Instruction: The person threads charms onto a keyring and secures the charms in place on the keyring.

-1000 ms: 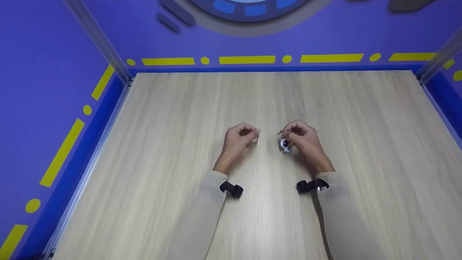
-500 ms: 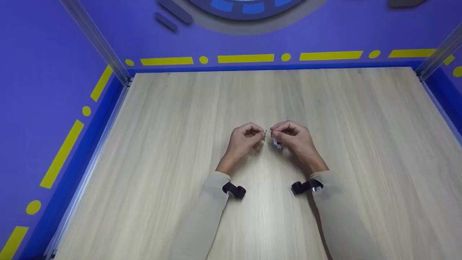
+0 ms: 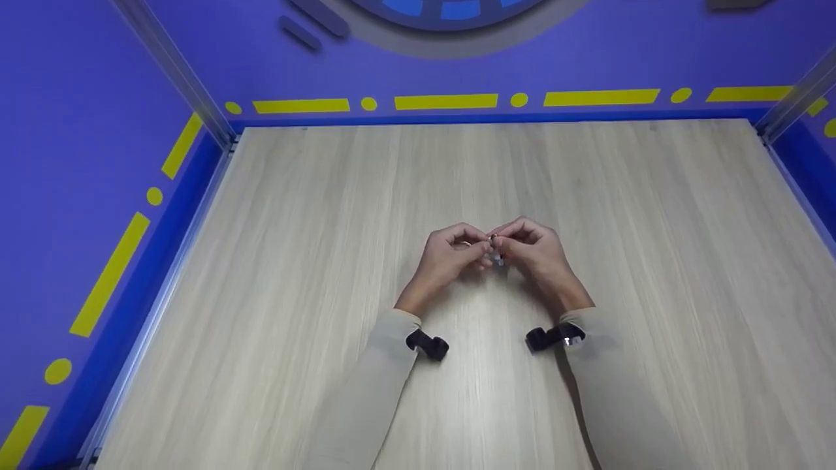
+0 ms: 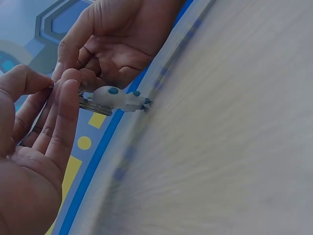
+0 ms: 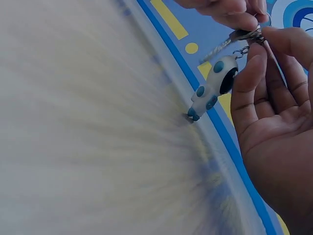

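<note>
Both hands meet fingertip to fingertip over the table's middle. My right hand (image 3: 539, 254) pinches the metal links of a keychain, from which a small white astronaut figure (image 5: 215, 83) with teal patches and a dark visor hangs. My left hand (image 3: 454, 258) pinches a thin metal ring (image 5: 268, 18), mostly hidden by fingers. Beside the astronaut in the right wrist view runs a flat metal piece (image 5: 220, 51) with lettering; I cannot tell which hand's part bears it. The left wrist view shows the astronaut (image 4: 113, 98) from behind, below the right fingers.
A pale wood-grain table (image 3: 313, 215) lies under both hands. Blue-purple panels (image 3: 418, 78) with yellow dashes and dots stand along its back and sides, joined by metal posts (image 3: 186, 75) at the corners. A black camera band sits on each wrist.
The hands were apart one second ago, each pinching its own piece. They have come together, the left moving right and the right moving left. The astronaut is now mostly hidden in the head view.
</note>
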`<state>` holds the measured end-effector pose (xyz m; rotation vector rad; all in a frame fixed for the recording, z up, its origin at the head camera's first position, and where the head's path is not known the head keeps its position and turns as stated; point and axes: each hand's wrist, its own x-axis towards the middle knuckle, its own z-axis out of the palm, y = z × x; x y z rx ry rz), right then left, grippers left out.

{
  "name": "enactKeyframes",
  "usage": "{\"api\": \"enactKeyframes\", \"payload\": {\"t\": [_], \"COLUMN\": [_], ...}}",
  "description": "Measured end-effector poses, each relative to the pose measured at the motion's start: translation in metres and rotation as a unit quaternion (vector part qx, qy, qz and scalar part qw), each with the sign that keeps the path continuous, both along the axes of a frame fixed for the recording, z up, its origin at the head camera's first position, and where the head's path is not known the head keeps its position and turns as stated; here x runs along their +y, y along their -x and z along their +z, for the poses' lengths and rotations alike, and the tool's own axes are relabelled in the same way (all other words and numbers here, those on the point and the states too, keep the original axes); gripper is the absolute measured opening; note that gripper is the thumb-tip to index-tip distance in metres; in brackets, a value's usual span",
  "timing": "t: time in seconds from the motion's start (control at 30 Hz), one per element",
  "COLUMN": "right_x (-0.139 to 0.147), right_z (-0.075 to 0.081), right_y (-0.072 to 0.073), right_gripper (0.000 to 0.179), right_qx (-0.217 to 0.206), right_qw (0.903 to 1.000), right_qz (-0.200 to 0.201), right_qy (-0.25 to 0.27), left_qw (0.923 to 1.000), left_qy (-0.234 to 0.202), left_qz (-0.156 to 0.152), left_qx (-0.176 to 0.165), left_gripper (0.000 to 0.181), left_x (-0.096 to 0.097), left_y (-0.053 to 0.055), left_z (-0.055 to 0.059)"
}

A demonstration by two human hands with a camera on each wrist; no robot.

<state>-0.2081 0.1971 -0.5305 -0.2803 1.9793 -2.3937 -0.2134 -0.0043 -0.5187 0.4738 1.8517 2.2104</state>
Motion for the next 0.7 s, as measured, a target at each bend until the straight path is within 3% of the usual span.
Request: {"api": "enactKeyframes", "payload": {"t": [0.5, 0.7], "right_x": [-0.0002, 0.0026], "right_z": [0.0002, -0.0012], "right_y": [0.0015, 0.0005], "right_gripper": [0.009, 0.006], "right_qx": [-0.003, -0.004], "right_qw": [0.9998, 0.9996], "right_qz": [-0.009, -0.009], "right_qy": [-0.019, -0.026], "left_qw": [0.9999, 0.9996], "left_qy": [0.009, 0.012], "left_qz": [-0.012, -0.011], "left_qx": [-0.002, -0.023], "left_gripper": [0.017, 0.017], "left_x": [0.0036, 0.0063], "left_y": [-0.0007, -0.0015], "left_z": [-0.0040, -0.0036]}}
